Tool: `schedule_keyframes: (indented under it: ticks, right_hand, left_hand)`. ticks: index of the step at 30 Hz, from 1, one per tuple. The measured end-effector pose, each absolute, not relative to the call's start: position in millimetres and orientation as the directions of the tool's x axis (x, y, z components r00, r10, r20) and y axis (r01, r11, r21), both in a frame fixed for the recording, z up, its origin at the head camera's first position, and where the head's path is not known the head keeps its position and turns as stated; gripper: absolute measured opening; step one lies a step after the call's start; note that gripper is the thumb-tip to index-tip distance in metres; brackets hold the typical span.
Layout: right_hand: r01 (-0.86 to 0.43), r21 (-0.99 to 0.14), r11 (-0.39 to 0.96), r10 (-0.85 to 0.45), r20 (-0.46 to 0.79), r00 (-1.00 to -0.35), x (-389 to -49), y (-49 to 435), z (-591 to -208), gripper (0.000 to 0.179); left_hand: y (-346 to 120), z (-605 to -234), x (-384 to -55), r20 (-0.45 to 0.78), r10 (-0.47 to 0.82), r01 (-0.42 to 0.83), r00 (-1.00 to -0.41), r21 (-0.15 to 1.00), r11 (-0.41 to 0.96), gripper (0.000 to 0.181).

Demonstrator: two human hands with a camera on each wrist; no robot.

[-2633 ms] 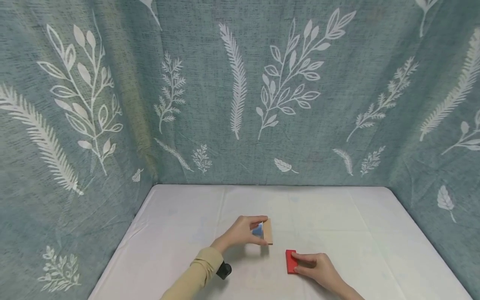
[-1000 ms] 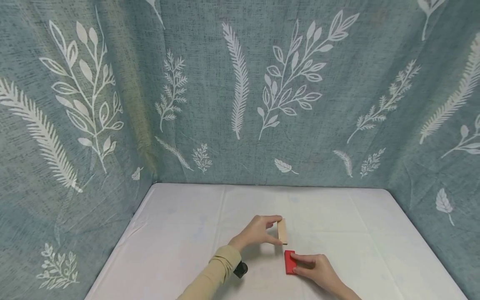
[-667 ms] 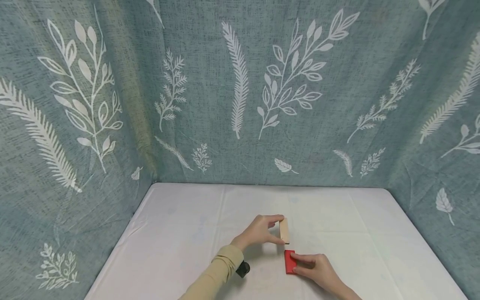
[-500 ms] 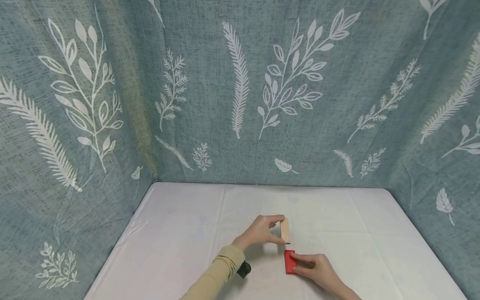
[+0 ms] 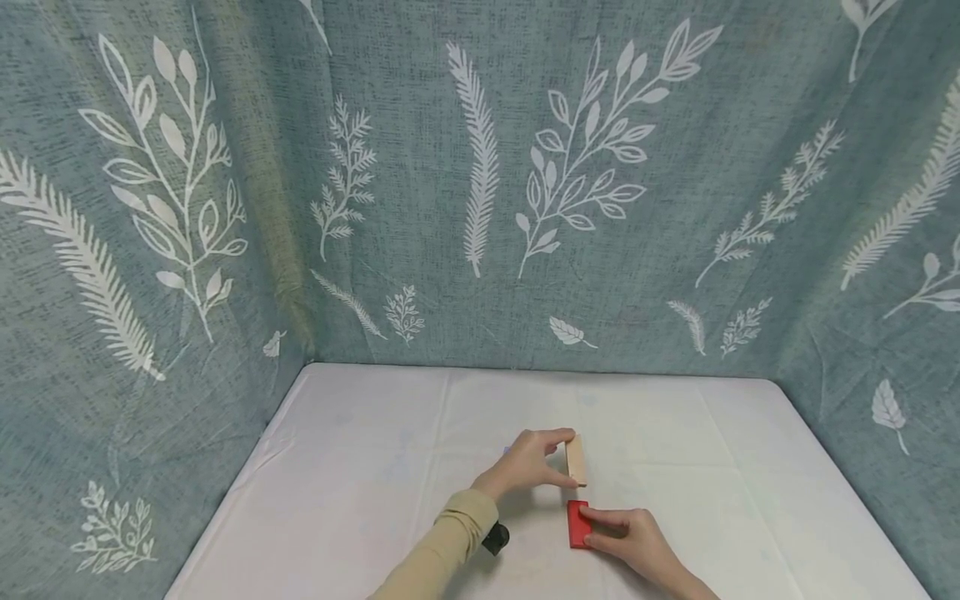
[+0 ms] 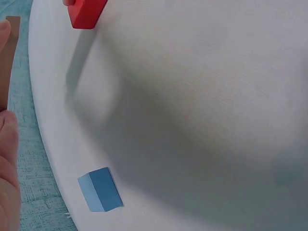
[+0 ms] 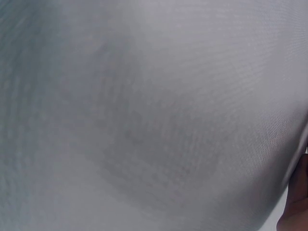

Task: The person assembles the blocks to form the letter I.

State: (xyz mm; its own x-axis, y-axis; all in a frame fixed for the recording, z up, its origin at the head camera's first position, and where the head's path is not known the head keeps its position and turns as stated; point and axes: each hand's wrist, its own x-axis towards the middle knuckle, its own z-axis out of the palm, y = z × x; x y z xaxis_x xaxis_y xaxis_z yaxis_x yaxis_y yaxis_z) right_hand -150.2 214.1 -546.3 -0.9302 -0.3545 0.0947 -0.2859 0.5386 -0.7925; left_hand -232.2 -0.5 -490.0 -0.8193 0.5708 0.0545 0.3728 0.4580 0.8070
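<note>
Pinching the wooden block (image 5: 575, 460) by its two ends, the left hand (image 5: 528, 462) has its fingers spread wide, thumb at the near end, fingertip at the far one. That block's long axis runs near to far, its far end leaning slightly left; whether it touches the desk (image 5: 675, 467) is hard to tell. Just nearer, a small gap apart, the red block (image 5: 577, 525) lies on the desk, long axis also near to far. The right hand (image 5: 637, 537) holds it from the right, fingers set narrower. Mostly hidden in the head view, the blue block (image 6: 103, 190) rests on the desk.
</note>
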Motion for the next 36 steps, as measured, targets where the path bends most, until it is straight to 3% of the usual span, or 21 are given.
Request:
schedule_keyframes:
  ticks: [12, 19, 36]
  right_hand:
    - [-0.231, -0.817, 0.528, -0.345, 0.043, -0.938, -153, 214, -547, 0.041]
    - [-0.279, -0.808, 0.518, -0.369, 0.083, -0.926, -152, 214, -550, 0.042]
    - [-0.26, -0.806, 0.532, -0.354, 0.067, -0.933, -154, 217, -552, 0.044]
  left_hand:
    - [8, -505, -230, 0.043, 0.538, 0.373, -0.842, 0.767, 0.522, 0.072]
    - [9, -510, -229, 0.059, 0.544, 0.394, -0.837, 0.755, 0.524, 0.07]
    - [12, -518, -231, 0.062, 0.547, 0.424, -0.835, 0.705, 0.568, 0.067]
